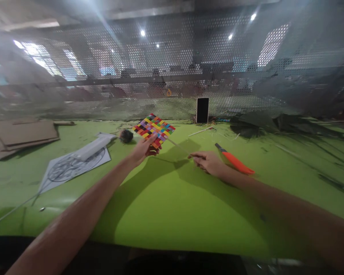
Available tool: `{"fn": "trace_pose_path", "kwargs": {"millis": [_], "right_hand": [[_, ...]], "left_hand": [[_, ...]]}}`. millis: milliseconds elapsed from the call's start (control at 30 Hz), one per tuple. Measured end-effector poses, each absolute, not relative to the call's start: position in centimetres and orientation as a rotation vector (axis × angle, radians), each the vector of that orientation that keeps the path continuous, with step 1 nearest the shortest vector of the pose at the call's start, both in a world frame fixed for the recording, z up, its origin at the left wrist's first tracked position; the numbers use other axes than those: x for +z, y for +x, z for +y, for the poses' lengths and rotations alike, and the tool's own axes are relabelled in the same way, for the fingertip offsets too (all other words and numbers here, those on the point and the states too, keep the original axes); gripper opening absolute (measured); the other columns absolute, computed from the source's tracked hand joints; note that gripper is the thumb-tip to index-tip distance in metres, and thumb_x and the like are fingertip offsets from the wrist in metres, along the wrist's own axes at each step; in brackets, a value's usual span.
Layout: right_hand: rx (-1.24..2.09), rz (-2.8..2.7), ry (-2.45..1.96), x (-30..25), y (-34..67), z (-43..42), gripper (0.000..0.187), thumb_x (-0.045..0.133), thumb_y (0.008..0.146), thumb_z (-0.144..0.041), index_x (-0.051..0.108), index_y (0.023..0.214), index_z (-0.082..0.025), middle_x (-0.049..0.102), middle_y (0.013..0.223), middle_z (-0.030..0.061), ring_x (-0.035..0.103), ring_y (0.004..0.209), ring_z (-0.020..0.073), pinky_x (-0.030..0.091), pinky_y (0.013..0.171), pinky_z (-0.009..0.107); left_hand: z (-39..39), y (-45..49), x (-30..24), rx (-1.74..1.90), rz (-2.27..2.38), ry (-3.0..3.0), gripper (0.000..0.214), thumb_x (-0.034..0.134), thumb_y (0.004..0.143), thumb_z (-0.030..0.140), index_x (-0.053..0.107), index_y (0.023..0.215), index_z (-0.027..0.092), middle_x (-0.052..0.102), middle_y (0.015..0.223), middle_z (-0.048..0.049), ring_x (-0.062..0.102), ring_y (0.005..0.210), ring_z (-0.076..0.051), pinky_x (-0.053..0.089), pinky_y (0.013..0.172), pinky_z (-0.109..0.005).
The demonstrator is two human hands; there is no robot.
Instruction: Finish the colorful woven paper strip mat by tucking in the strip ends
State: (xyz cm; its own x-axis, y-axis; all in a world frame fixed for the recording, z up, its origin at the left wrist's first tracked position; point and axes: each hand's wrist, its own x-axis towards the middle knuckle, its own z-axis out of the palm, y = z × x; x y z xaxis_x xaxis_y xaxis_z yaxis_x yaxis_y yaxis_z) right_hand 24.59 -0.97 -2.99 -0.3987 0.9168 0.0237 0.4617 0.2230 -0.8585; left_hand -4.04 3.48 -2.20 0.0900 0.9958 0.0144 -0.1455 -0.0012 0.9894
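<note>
My left hand [145,149] is closed on the near edge of a woven square [156,128] of many-coloured strips, thumb on top, held tilted above the green table. A thin pale strip [174,143] runs from the square's right side towards my right hand [208,162]. The fingers of that hand are pinched together at the strip's far end, low over the table. Just beyond my right wrist lies a knife-like tool [236,162] with an orange body and a dark end. A dark, rough ball [126,136] sits to the left of the square.
On the left are cardboard pieces [25,133] and a printed sheet [74,168] with a white roll [96,147] on it. A dark upright panel [202,110] stands at the back, near a pale stick [200,131]. Dark leaves [258,124] spread at right before a perforated screen [172,68].
</note>
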Motion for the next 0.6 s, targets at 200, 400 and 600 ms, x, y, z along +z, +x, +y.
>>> {"fn": "trace_pose_path", "kwargs": {"millis": [200,400,600], "right_hand": [[1.086,-1.965,-1.287,-2.8,24.7,-1.1,0.04,0.049,0.09,-0.028,0.068,0.12,-0.01,0.049,0.062,-0.0017,0.034,0.049,0.0087,0.026,0.047,0.023],[1.0,-2.011,-1.358,-2.4,24.6,-1.2,0.039,0.05,0.091,-0.027,0.068,0.12,-0.01,0.05,0.059,-0.0023,0.032,0.047,0.0083,0.024,0.047,0.023],[0.835,-2.075,-1.327,-2.7,24.8,-1.3,0.038,0.048,0.093,-0.027,0.069,0.121,-0.012,0.065,0.074,0.0034,0.04,0.052,0.01,0.03,0.052,0.024]], "left_hand": [[4.7,-5.3,-1.8,1.407,1.081,1.05,0.042,0.076,0.074,0.052,0.053,0.069,0.018,0.051,0.049,0.0046,0.043,0.035,-0.006,0.034,0.035,-0.018],[4.5,-5.1,-1.5,1.4,1.027,1.147,0.052,0.073,0.078,0.054,0.04,0.055,0.02,0.034,0.036,0.0078,0.028,0.031,-0.004,0.024,0.035,-0.017],[4.6,-4.8,-1.5,1.459,1.067,1.077,0.047,0.073,0.076,0.056,0.049,0.061,0.019,0.045,0.041,0.0058,0.035,0.031,-0.005,0.028,0.035,-0.018]]}}
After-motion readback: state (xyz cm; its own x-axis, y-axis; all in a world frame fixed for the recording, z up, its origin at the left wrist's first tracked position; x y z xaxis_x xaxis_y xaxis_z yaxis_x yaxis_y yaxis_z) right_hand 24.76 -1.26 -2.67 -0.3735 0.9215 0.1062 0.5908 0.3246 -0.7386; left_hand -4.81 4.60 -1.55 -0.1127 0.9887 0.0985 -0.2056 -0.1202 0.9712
